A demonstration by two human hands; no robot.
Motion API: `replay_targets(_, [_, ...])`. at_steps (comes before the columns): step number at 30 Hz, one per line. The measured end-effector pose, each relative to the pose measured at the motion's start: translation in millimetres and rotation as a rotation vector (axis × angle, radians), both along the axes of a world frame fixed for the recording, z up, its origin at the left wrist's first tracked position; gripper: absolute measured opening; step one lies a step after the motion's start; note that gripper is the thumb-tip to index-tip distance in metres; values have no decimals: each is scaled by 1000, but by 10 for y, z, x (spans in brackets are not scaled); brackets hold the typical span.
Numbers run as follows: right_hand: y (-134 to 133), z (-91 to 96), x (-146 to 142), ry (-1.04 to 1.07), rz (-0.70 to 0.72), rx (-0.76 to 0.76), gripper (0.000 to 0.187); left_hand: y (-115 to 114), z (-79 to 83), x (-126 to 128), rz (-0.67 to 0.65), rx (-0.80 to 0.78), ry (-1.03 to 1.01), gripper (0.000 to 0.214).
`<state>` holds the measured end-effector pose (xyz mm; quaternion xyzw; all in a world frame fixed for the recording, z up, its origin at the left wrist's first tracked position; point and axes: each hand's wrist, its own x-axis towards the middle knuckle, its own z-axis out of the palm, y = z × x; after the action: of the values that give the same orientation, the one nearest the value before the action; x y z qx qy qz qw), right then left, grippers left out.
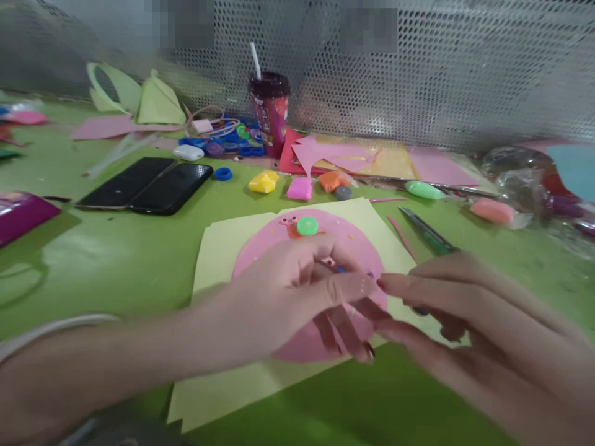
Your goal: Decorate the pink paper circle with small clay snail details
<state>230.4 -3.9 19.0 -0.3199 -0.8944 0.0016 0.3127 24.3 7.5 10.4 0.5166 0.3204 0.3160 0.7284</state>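
My left hand [320, 288] hovers over a pink paper disc [260, 254]. Its thumb presses toward the fingers; anything held at the tips is hidden or too small to name. From the right, my right hand [446, 310] meets those fingertips, its own index finger and thumb apart and stretched out, with nothing visible in them. On the disc sit a bright green round piece [307, 226], a small red-orange figure with two eyes [291, 228], and tiny coloured dots. More small figures are partly covered by my left hand. Under the disc lies pale yellow paper [218, 260].
A utility knife [430, 232] lies right of the paper. Behind are yellow clay [264, 181], pink clay [300, 188], orange clay [333, 181] and a lidded cup with a straw [270, 114]. Black phones [171, 189] lie left; a perforated metal panel [418, 80] stands behind.
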Motion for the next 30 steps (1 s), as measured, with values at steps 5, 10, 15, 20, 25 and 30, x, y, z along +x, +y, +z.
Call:
replay_targets(5, [-103, 37, -37, 9, -12, -63, 15, -56, -2, 78, -78, -135, -43, 19])
replay_targets(10, [-70, 56, -15, 6, -42, -49, 16, -24, -9, 80, -54, -144, -62, 15])
replay_targets(15, [-48, 59, -40, 63, -31, -34, 14, -32, 24, 59, -25, -150, -71, 13])
replay_targets(20, [-39, 47, -56, 51, -2, -75, 17, -29, 31, 54, -28, -139, -34, 14])
replay_targets(25, [-21, 20, -32, 23, 1, -100, 18, -28, 13, 56, -44, -167, -5, 12])
replay_targets(30, [-9, 3, -64, 24, 27, -79, 17, -23, -10, 52, -46, -171, -18, 13])
